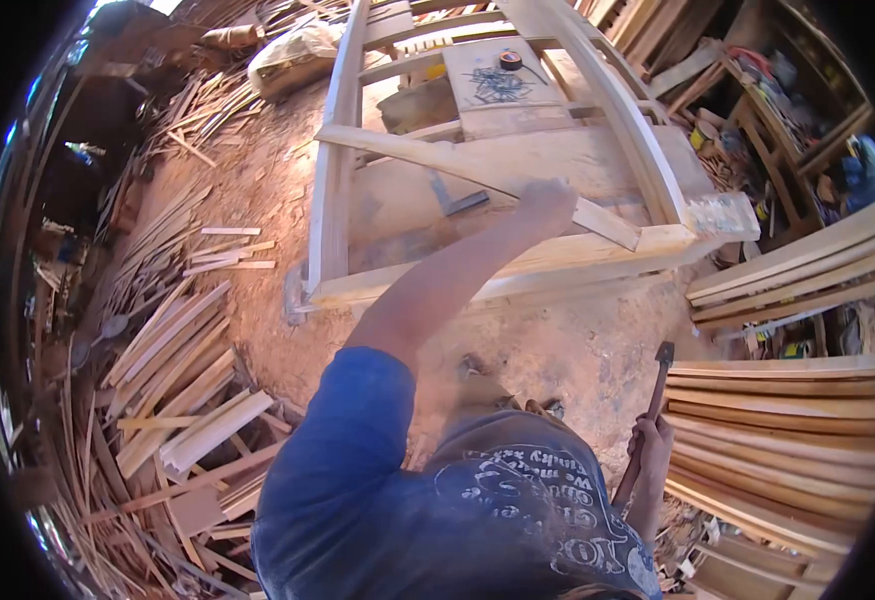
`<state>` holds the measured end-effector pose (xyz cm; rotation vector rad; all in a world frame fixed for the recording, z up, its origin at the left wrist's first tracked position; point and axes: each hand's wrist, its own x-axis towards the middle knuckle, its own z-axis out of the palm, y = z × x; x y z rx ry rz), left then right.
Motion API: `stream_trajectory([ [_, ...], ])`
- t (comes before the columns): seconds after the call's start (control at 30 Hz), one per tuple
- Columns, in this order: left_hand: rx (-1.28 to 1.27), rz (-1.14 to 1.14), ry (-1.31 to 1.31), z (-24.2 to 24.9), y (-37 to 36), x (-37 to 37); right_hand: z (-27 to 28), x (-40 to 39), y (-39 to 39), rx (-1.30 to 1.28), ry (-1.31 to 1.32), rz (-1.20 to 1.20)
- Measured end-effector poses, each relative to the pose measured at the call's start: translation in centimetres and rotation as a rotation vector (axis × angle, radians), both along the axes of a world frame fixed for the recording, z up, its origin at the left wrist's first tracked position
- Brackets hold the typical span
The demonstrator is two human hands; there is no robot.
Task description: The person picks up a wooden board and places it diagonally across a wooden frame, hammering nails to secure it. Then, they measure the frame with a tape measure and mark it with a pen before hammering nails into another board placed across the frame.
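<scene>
My left hand (548,205) is closed over a flat wooden strip (418,152). The strip lies slantwise across a wooden frame (333,215), from its left side rail toward the near right corner. A metal try square (463,203) lies on the board inside the frame, left of my left hand. Low on the right, my right hand (650,440) grips a hammer (662,375) by its brown handle, dark head upward. The hammer is apart from the frame.
A tape measure (510,61) and a heap of nails (498,86) rest on a board at the far end. Stacked planks (788,400) stand close on the right. Loose offcuts (173,350) cover the ground at left. Cluttered shelves (788,130) stand at the far right.
</scene>
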<state>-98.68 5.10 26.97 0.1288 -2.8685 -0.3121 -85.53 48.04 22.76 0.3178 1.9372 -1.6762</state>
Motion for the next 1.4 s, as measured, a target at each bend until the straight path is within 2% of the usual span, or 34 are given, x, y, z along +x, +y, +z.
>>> stream_trajectory([
  [0.17,0.04,0.063,0.106,0.7,1.8,-0.5,-1.3,0.1,2.6,0.018,-0.07,0.012],
  [0.27,-0.045,-0.002,0.097,-1.7,0.9,-2.0,-1.8,0.0,2.8,0.043,-0.053,0.002],
  [0.37,-0.133,-0.01,-0.027,0.4,1.0,-1.0,-0.9,0.4,0.9,0.052,-0.048,-0.046],
  [0.43,-0.129,-0.072,0.079,-0.3,0.0,-0.9,-0.5,0.7,-0.4,0.029,-0.049,-0.086],
  [0.5,-0.076,-0.106,-0.002,-0.9,-0.8,-1.3,0.1,1.1,-1.7,0.041,-0.051,-0.105],
  [0.53,-0.037,-0.113,-0.135,-0.9,-1.1,-1.5,0.4,1.3,-2.2,0.05,-0.05,-0.129],
  [0.63,-0.157,-0.15,-0.018,-2.4,-2.3,-1.5,0.8,1.3,-3.3,0.033,-0.04,-0.12],
  [0.77,-0.24,-0.161,0.083,-2.0,-2.8,-0.8,1.2,0.5,-5.2,0.033,-0.008,-0.065],
  [0.87,-0.201,-0.199,0.124,-1.5,-2.7,-0.5,2.9,-0.4,-6.7,0.078,0.043,-0.013],
  [0.97,-0.171,-0.182,0.023,-1.2,-3.0,-0.6,4.2,-1.7,-6.9,0.038,0.102,0.047],
  [1.07,0.073,-0.179,0.257,-1.2,-2.6,-0.5,9.3,-2.3,-7.9,-0.239,0.124,-0.001],
  [1.17,0.487,-0.26,0.138,2.0,-0.2,-0.2,8.8,-2.3,-7.6,0.02,0.132,0.043],
  [1.2,0.551,-0.283,0.098,1.3,0.4,-0.7,8.4,-2.3,-7.6,0.129,0.134,0.044],
  [1.27,0.682,-0.323,0.031,-0.8,1.2,-2.5,8.0,-2.4,-8.3,0.127,0.098,0.042],
  [1.4,0.771,-0.346,-0.045,-1.2,2.0,-2.9,9.0,-2.9,-9.6,0.136,0.109,0.078],
])
